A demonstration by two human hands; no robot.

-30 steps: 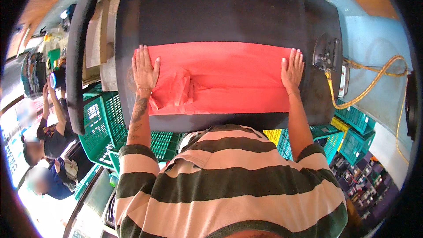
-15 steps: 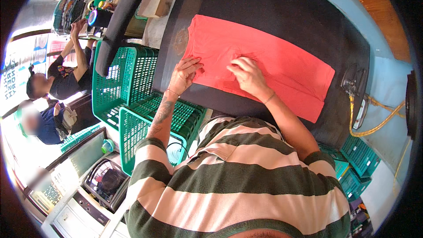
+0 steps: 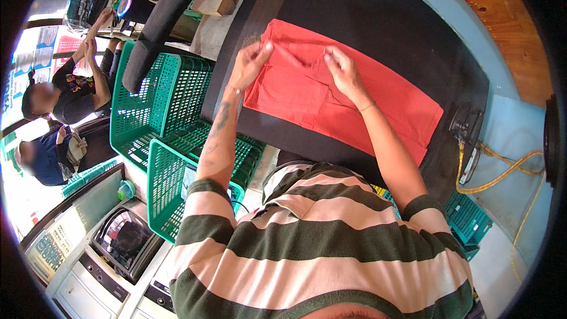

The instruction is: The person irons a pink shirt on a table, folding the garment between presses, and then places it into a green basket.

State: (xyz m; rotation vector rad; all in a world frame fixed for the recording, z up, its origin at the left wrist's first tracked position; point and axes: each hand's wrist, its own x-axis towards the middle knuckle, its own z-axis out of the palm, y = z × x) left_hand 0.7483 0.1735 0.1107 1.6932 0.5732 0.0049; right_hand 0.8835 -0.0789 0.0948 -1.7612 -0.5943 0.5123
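Note:
A red garment (image 3: 378, 106) lies folded long on a black padded ironing table, slanting from upper left to lower right. My left hand (image 3: 251, 64) is closed in a pinch at its left end, near the upper corner. Farther right, my right hand (image 3: 345, 75) pinches the cloth between thumb and fingers. A raised, slightly blurred fold of the fabric runs between the two hands. Below it a squarish layer lies flat on the left part. The garment's exact kind is hard to tell.
An iron (image 3: 465, 124) with a yellow cord (image 3: 502, 171) rests at the table's right edge. Green plastic crates (image 3: 177, 91) stand at left, below a black padded arm (image 3: 155, 44). More crates (image 3: 469, 215) sit lower right. Two people are at the far left.
Both hands have moved up and away from me across the garment. The cloth between them has been lifted into a fold, where it lay flatter before.

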